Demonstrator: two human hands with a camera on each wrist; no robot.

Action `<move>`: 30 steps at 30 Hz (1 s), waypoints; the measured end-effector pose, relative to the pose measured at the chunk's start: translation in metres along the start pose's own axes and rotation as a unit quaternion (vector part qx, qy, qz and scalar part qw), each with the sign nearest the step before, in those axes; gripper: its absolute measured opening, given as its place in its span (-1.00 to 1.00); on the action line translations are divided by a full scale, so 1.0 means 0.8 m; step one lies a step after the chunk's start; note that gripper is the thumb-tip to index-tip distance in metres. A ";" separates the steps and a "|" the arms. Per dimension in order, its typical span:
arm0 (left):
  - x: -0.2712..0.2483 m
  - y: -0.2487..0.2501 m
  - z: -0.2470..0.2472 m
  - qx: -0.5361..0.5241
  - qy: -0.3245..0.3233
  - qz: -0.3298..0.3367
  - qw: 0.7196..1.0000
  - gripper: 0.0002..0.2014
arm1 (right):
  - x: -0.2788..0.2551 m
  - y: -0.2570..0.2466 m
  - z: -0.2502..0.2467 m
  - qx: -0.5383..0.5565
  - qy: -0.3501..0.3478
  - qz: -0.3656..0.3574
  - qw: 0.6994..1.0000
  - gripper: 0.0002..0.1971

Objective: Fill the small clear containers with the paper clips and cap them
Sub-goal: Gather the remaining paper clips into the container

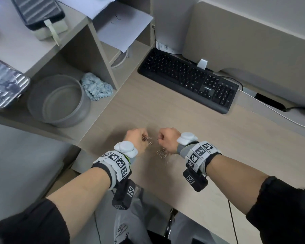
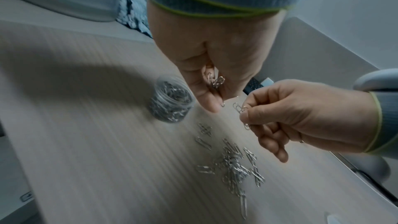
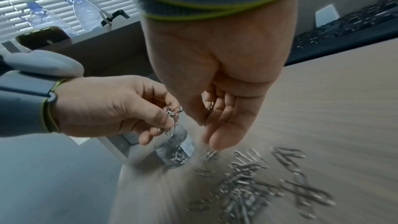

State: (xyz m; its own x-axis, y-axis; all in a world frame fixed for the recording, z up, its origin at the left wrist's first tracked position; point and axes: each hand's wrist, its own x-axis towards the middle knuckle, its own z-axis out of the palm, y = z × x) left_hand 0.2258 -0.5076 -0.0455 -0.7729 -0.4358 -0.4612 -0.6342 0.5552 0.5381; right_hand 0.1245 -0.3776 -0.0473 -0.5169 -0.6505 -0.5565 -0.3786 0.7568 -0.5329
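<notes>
Pale wood-grain desk [image 1: 183, 131] fills my feed. My left hand [image 2: 217, 67] pinches a few thin wire paper clips; my right hand [image 2: 286, 117] pinches 1 or 2 more. I'm mid-fill: 1 small clear container [image 2: 171, 99], uncapped, round, nearly full, sits just beside the left hand. Next, drop both pinches in, then gather the loose pile [image 2: 234, 168].

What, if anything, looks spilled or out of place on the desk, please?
Loose paper clips lie scattered on the desk beside the small open jar, which is already nearly full. Both the left hand and right hand pinch a few clips.
</notes>
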 end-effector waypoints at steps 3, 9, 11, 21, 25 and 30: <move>0.000 -0.020 -0.019 -0.047 0.029 -0.036 0.998 -0.89 | 0.008 -0.030 0.006 0.042 -0.022 0.009 0.999 -0.78; 0.004 -0.045 -0.024 -0.051 0.037 -0.033 0.997 -0.91 | 0.031 -0.069 0.018 0.104 -0.047 0.023 0.993 -0.77; 0.003 -0.050 -0.025 -0.043 0.038 -0.024 0.998 -0.88 | 0.038 -0.076 0.019 0.109 -0.048 0.029 0.992 -0.78; 0.006 -0.078 -0.034 -0.124 0.060 -0.015 0.990 -0.74 | 0.047 -0.097 0.027 0.017 -0.054 -0.021 0.998 -0.89; 0.005 -0.076 -0.028 -0.122 0.061 -0.015 0.991 -0.76 | 0.042 -0.081 0.016 0.025 -0.048 -0.017 0.998 -0.85; -0.002 -0.067 -0.026 -0.059 0.072 0.013 0.996 -0.86 | 0.033 -0.031 -0.003 -0.039 -0.006 0.022 0.999 -0.79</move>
State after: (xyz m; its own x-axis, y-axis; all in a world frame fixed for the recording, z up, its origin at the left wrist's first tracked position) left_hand 0.2605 -0.5514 -0.0593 -0.7788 -0.5244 -0.3442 -0.6052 0.4842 0.6319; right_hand 0.1185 -0.4136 -0.0472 -0.5251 -0.6174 -0.5857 -0.4149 0.7866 -0.4573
